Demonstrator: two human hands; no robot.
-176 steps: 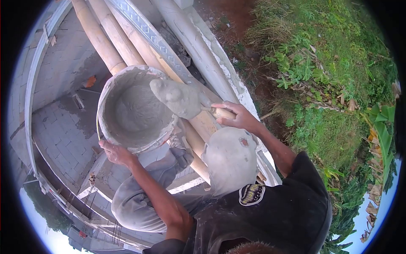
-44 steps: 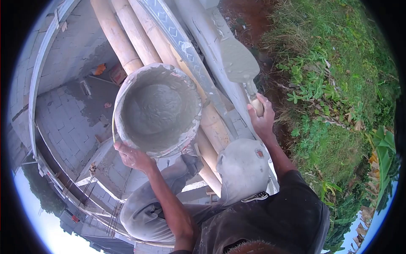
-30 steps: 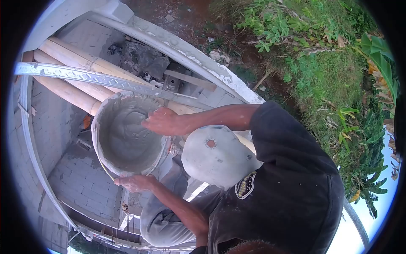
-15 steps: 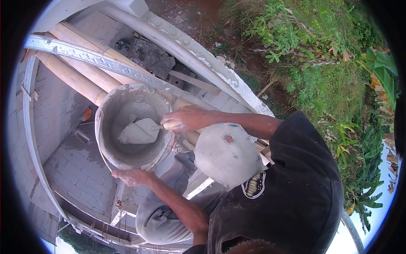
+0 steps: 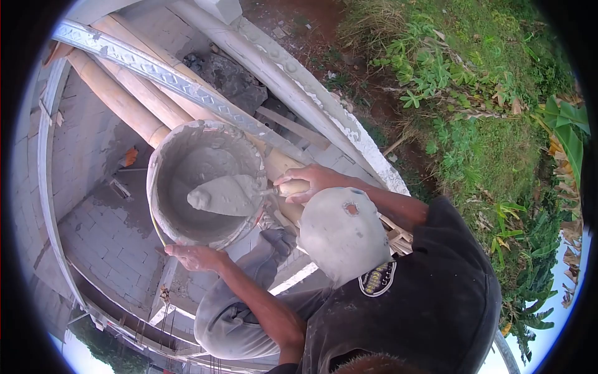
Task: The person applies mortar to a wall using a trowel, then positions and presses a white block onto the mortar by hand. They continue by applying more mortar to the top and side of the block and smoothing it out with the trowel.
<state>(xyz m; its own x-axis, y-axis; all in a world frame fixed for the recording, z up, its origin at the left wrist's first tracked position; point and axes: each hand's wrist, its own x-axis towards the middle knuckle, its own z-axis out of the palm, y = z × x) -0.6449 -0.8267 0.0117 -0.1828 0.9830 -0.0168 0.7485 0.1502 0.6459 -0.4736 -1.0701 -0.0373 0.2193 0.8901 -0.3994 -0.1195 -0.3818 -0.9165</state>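
A mortar-caked bucket [image 5: 156, 187] rests against bamboo poles, with wet grey mortar [image 5: 212, 163] inside. My right hand [image 5: 313, 181] is closed around the light wooden handle of a trowel [image 5: 240, 196]. The trowel's blade lies over the bucket's opening, covered with a heap of mortar. Below the bucket, my left hand [image 5: 198, 257] pinches the thin yellowish bucket handle [image 5: 157, 227] near the rim. A pale, dusty knee [image 5: 342, 234] with a worn hole is beside my right forearm.
Several bamboo poles [image 5: 118, 93] run diagonally behind the bucket, crossed by a metal strip [image 5: 143, 73]. A concrete ledge [image 5: 299, 81] borders the top, with plants [image 5: 448, 81] beyond it. Far below at left is a block-patterned floor [image 5: 118, 249].
My right hand has drawn the trowel back toward the right. The blade now carries a thicker heap of mortar. My left hand keeps its hold on the bucket handle.
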